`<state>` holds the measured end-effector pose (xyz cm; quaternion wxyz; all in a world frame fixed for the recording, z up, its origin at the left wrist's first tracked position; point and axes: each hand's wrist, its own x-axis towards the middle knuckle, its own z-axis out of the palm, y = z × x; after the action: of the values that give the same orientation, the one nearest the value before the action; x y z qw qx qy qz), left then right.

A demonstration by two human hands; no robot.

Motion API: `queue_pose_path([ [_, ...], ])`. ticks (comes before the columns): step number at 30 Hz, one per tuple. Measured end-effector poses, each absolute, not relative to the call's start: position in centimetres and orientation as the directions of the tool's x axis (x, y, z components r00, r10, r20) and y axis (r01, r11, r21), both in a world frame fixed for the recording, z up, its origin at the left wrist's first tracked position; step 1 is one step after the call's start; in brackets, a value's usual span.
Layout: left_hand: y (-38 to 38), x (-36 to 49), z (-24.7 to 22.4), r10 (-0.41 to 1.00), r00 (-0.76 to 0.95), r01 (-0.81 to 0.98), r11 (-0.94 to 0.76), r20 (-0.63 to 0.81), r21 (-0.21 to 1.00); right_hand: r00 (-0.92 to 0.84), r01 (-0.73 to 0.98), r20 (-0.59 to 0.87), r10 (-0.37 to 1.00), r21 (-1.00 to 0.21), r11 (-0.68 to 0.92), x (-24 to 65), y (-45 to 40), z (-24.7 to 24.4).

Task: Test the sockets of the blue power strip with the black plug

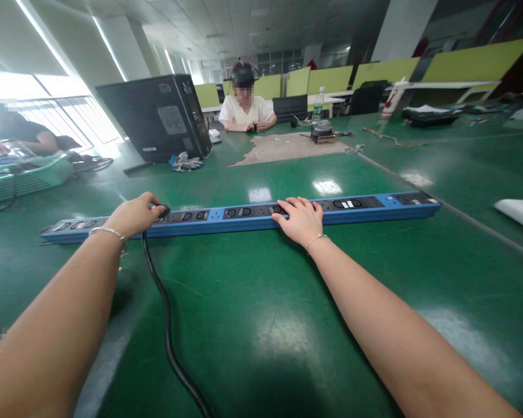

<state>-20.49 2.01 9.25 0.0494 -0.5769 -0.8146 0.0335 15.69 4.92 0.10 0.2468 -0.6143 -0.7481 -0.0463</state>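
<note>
A long blue power strip [239, 223] with black sockets lies crosswise on the green table. Near its left part, my left hand [133, 215] is closed around a black plug [165, 211] at the strip's sockets; how deep the plug sits I cannot tell. Its black cable [168, 325] drops from under the hand and runs toward me. Right of the strip's middle rests my right hand [300, 219], fingers spread over the top and thumb at the near edge. It covers a few sockets.
Beyond the strip stand a black computer case [157, 116], gloves [185, 162] and a water bottle [318, 105]. A person [246, 107] sits across the table. At the left, another person [21, 130] is behind a green basket [30, 177]. A white object [520, 212] lies far right.
</note>
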Motion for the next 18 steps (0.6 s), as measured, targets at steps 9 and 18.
queue_pose_path([
  [9,2.8,-20.5,8.0,0.974,-0.227,0.955,0.221,-0.008,-0.199,-0.120,0.940,0.447,0.886,-0.235,0.246,15.7,5.1,-0.2],
  [18,2.6,-20.5,6.7,0.966,-0.255,0.956,0.257,0.034,-0.141,-0.122,0.938,0.426,0.897,-0.247,0.245,15.7,5.1,0.0],
])
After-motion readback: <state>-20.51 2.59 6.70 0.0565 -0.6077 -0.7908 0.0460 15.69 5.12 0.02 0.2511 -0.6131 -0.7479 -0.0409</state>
